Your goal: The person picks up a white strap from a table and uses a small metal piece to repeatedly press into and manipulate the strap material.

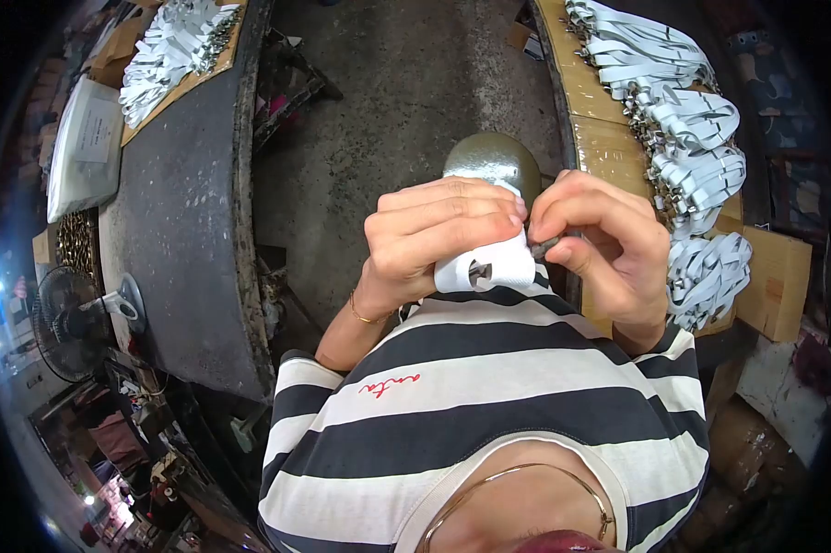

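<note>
In the head view, my left hand [448, 221] is closed around a wide white strap [508, 263], which curls in a loop below its fingers in front of my chest. A bit of metal [478, 270] shows inside the loop. My right hand [604, 240] faces it from the right, thumb and forefinger pinched on a small dark piece [545, 247] at the strap's edge. What exactly that piece is, I cannot tell. Just beyond the hands is a glossy olive-brown rounded thing [498, 152], partly hidden by the fingers.
Bundles of white straps with metal ends [696, 115] lie along a cardboard-covered bench [604, 138] on the right, beside a cardboard box [777, 286]. A dark table [181, 194] at left bears another strap pile [171, 55] and a clear plastic bag [86, 147]. A fan [70, 323] stands nearby.
</note>
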